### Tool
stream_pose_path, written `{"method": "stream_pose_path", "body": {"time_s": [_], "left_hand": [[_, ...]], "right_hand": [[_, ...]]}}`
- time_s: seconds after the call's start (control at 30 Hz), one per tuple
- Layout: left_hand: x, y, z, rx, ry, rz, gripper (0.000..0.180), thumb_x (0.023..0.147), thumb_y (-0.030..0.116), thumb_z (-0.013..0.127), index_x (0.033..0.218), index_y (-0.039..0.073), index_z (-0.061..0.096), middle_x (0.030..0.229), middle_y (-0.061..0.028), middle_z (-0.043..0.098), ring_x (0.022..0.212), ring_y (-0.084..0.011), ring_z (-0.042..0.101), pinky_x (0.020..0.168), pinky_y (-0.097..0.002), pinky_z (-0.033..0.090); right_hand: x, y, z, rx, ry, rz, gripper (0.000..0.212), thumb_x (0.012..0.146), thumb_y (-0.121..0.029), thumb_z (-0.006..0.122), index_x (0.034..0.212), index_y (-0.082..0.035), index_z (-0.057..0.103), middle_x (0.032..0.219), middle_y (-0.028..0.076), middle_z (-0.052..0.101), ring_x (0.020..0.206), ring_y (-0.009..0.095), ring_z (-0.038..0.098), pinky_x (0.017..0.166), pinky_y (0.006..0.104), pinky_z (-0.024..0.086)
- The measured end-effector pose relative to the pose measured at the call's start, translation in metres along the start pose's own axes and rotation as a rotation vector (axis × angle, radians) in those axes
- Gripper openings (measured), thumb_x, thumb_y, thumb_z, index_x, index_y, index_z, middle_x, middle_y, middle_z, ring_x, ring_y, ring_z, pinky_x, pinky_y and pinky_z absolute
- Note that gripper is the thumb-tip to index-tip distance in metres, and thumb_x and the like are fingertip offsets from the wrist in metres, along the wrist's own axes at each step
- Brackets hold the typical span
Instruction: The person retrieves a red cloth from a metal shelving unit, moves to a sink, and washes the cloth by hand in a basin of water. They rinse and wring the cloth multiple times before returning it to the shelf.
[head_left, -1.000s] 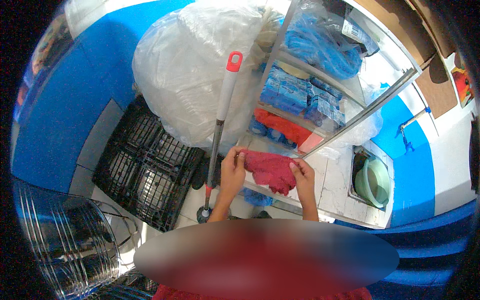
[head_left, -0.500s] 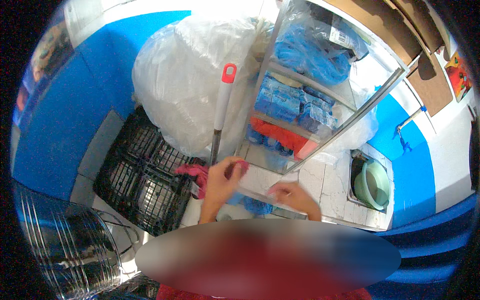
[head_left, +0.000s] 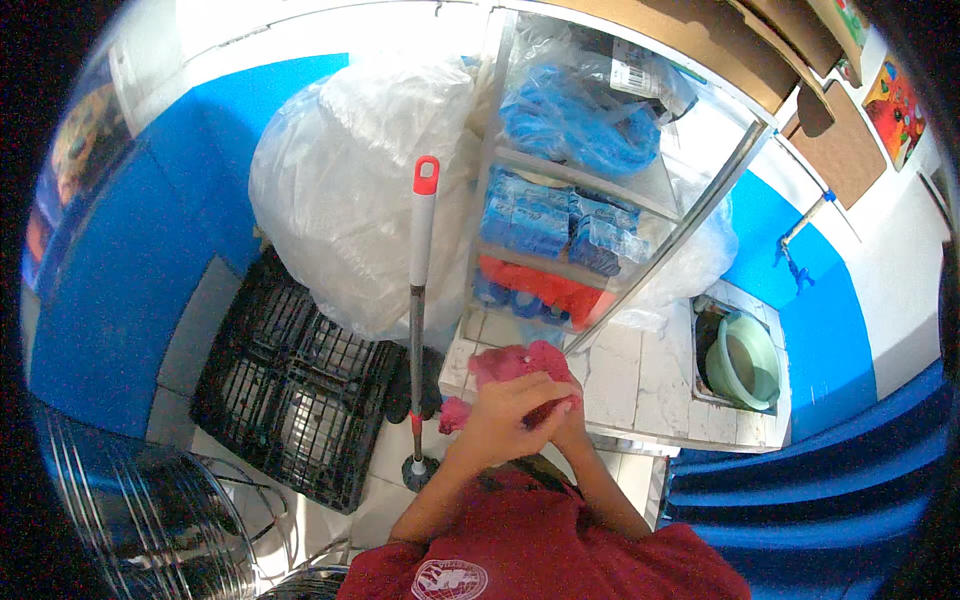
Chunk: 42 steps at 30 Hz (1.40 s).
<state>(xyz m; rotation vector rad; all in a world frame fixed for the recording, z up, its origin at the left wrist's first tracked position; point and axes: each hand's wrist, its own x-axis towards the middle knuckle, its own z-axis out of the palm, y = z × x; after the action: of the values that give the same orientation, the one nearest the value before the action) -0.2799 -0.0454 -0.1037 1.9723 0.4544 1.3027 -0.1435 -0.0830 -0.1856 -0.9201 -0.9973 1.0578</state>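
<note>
A crumpled pink cloth is bunched up in front of my body, and a further pink piece sticks out to the left of my hands. My left hand is closed on it, fingers curled over the top. Close against it, my right hand is also closed on the bundle; its fingers are partly hidden. Whether the pink stuff is one piece or two, I cannot tell. Just left of my hands a pole with a white grip and red end loop stands upright, apart from them.
Black plastic crates lie at the left beside a large bag of clear plastic. A glass-sided shelf unit holds blue packs. On the right are a tiled counter, a green basin and a blue curtain. Steel racks stand lower left.
My hands, apart before, have come together on the pink cloth. The cloth has moved from beside my left wrist to in front of both hands. The view has shifted a little.
</note>
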Motion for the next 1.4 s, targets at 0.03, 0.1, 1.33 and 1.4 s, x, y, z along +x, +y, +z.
{"method": "stream_pose_path", "body": {"time_s": [0.03, 0.1, 1.33, 1.4], "left_hand": [[0.003, 0.001, 0.002, 0.026, -0.006, -0.007, 0.019, 0.08, 0.003, 0.069, 0.099, 0.007, 0.071, 0.083, -0.0098, 0.068, 0.071, -0.0239, 0.067, 0.063, -0.0324, 0.053], [0.01, 0.002, 0.003, 0.075, -0.025, -0.021, 0.019, 0.081, 0.004, 0.068, 0.099, 0.008, 0.071, 0.083, -0.01, 0.068, 0.072, -0.0249, 0.067, 0.063, -0.033, 0.053], [0.067, -0.047, 0.028, -0.024, 0.15, -0.072, 0.059, 0.091, 0.01, 0.061, 0.141, -0.008, 0.033, 0.141, -0.0302, 0.04, 0.134, -0.0423, 0.04, 0.108, -0.0444, 0.035], [0.08, -0.037, 0.031, -0.057, 0.216, -0.022, 0.066, 0.092, 0.009, 0.059, 0.144, -0.012, 0.025, 0.148, -0.0351, 0.029, 0.14, -0.0454, 0.029, 0.113, -0.0461, 0.028]], "right_hand": [[-0.001, -0.001, -0.001, -0.13, 0.001, -0.106, 0.046, 0.092, -0.031, 0.065, 0.124, 0.0, 0.057, 0.119, 0.01, 0.063, 0.113, 0.022, 0.059, 0.097, 0.036, 0.046], [-0.001, -0.007, -0.005, -0.186, 0.076, -0.033, 0.052, 0.091, -0.031, 0.066, 0.129, 0.001, 0.053, 0.123, 0.009, 0.061, 0.114, 0.021, 0.058, 0.099, 0.0354, 0.045], [0.099, -0.111, -0.033, -1.561, 0.29, -1.075, 0.031, 0.078, -0.017, 0.063, 0.099, 0.005, 0.062, 0.12, 0.032, 0.053, 0.121, 0.058, 0.046, 0.101, 0.0661, 0.035], [0.096, -0.132, -0.015, -1.519, 0.314, -1.132, 0.023, 0.08, -0.016, 0.062, 0.093, 0.003, 0.064, 0.116, 0.031, 0.054, 0.118, 0.06, 0.047, 0.102, 0.0686, 0.033]]}}
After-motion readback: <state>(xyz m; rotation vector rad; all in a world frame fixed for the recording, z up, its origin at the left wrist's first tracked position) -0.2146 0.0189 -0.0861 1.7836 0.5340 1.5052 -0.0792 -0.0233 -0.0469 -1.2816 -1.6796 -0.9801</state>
